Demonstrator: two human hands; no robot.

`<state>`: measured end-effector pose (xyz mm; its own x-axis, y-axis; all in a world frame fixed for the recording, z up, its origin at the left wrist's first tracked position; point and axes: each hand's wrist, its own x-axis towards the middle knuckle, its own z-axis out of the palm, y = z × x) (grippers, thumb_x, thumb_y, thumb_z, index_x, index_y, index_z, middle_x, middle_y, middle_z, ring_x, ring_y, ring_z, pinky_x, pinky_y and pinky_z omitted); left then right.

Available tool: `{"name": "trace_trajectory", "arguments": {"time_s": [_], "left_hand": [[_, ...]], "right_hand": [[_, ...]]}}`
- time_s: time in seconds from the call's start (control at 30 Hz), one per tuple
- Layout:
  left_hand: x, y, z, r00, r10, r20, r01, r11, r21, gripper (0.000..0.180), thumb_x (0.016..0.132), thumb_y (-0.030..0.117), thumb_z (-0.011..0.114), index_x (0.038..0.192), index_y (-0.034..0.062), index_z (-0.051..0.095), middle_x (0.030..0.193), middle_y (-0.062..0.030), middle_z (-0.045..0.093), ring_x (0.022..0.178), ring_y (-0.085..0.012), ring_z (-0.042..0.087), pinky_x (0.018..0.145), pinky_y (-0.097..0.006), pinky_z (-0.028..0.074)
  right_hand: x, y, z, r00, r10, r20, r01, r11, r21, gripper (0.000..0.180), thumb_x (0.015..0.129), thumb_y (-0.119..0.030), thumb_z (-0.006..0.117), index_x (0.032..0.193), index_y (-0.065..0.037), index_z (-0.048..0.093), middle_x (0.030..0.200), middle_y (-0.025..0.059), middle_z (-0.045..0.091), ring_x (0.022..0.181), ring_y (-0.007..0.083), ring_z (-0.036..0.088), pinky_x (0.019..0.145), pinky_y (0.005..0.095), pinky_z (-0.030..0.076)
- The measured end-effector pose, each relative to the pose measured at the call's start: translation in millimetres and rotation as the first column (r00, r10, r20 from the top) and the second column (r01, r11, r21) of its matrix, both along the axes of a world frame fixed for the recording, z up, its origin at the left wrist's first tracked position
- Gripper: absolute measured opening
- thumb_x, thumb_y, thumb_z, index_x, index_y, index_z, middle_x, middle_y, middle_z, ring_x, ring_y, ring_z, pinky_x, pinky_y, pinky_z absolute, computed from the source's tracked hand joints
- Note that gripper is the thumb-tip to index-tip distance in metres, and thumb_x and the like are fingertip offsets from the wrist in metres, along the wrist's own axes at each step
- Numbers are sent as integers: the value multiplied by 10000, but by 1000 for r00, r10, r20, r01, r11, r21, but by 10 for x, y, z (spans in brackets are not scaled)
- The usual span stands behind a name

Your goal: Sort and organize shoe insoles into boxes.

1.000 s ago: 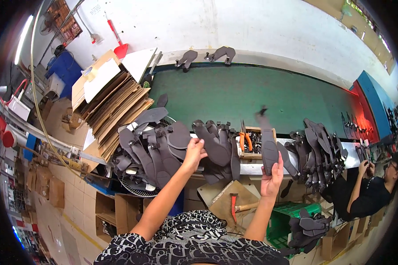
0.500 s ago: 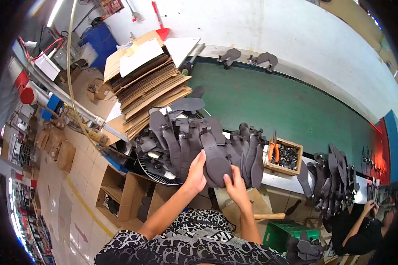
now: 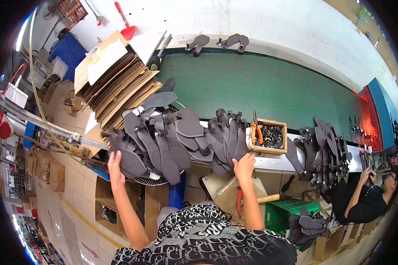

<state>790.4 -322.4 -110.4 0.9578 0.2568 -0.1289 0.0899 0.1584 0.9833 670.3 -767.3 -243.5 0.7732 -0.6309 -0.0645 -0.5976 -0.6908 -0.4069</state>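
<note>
The dark grey shoe pieces (image 3: 177, 137) lie fanned in a row along the near edge of the desk (image 3: 269, 88), left of the wooden box (image 3: 269, 137) with the orange pliers (image 3: 255, 132). The left hand (image 3: 115, 165) grips the leftmost piece, fingers closed on it. The right hand (image 3: 243, 167) presses the right end; its fingers seem half curled. Better to push both ends inward evenly, so no piece slides off the edge.

Shoe uppers (image 3: 177, 137) lie heaped along the bench's (image 3: 269, 88) near edge; a parts box (image 3: 269, 137) sits to their right, flattened cartons (image 3: 119, 84) at the bench's left end.
</note>
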Motion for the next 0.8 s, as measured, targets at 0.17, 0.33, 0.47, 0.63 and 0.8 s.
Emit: {"name": "trace_trajectory", "arguments": {"time_s": [0.17,0.33,0.47,0.63,0.8], "left_hand": [[-25,169,-632,998,-63,30,33,803,595,268,892,194,656,971,-57,602,859,-8,576,760,-98,506,716,-245,427],[-65,172,-869,999,14,30,-29,809,588,361,910,237,634,1085,-71,566,975,-76,620,849,-132,553,789,-267,447],[-164,198,-1058,977,208,40,-184,740,647,443,906,256,642,1165,-82,519,1101,-132,594,956,-176,559,877,-292,436],[-341,199,-1190,990,143,8,-124,831,543,534,890,279,660,1225,-93,475,1136,-170,574,1040,-238,550,947,-336,414],[-647,29,-1064,960,279,-1,-148,514,845,638,894,206,612,1376,-55,286,1478,-275,187,1359,-406,240,1104,-449,229]], "right_hand": [[38,-285,-57,991,-75,115,44,966,254,674,702,-247,806,1185,33,429,1192,256,487,1120,409,464,922,478,413],[167,-447,-183,961,-131,243,-80,709,700,608,791,-396,702,1108,109,583,1151,276,563,1106,433,504,957,457,406],[198,-272,55,961,101,258,-186,926,329,621,788,-408,704,1106,106,561,1132,329,535,1086,470,503,953,476,412],[350,-223,43,971,192,142,-225,937,267,552,751,-296,766,1057,112,556,1147,320,500,1052,440,518,924,469,440],[302,53,260,963,155,222,-171,984,56,483,720,-185,783,1067,71,565,1134,202,525,1060,371,503,926,443,419]]}}
